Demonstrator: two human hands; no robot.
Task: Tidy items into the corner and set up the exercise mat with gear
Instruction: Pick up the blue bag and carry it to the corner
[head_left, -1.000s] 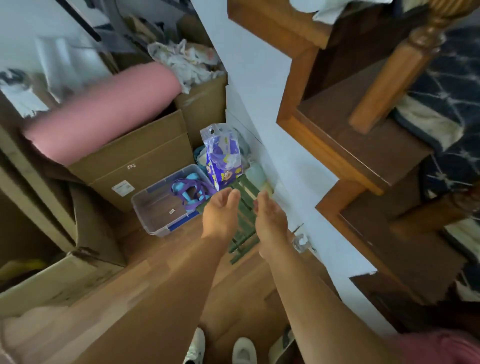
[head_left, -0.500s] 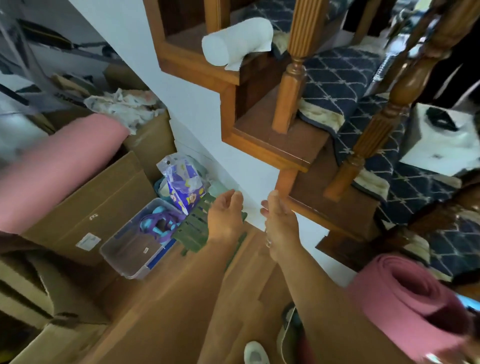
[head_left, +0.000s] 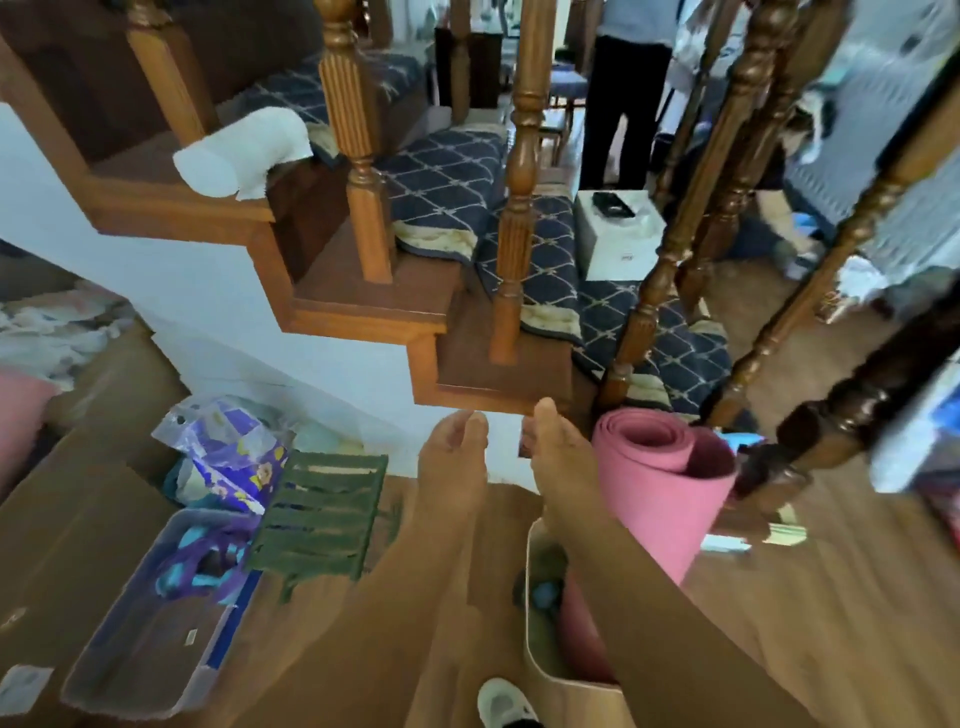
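My left hand (head_left: 453, 457) and my right hand (head_left: 555, 453) are stretched out side by side above the wooden floor, fingers straight, holding nothing. A rolled pink exercise mat (head_left: 660, 483) stands upright in a tan bin (head_left: 561, 691) just right of my right hand. In the corner at left lie a green slatted rack (head_left: 322, 519), a purple printed bag (head_left: 228, 457) and a clear plastic tub (head_left: 150, 660) with purple and blue straps (head_left: 202, 556) inside.
A wooden staircase (head_left: 363, 306) with turned balusters and blue patterned carpet runs across the upper view. Cardboard boxes (head_left: 78, 519) stand at left, with another pink roll (head_left: 15, 410) at the edge. A person (head_left: 623, 93) stands beyond the stairs. My shoe (head_left: 504, 701) shows below.
My view has swung right and up, from the corner boxes to the stairs. The rolled pink mat in its bin has come into view. Both hands stay extended and empty.
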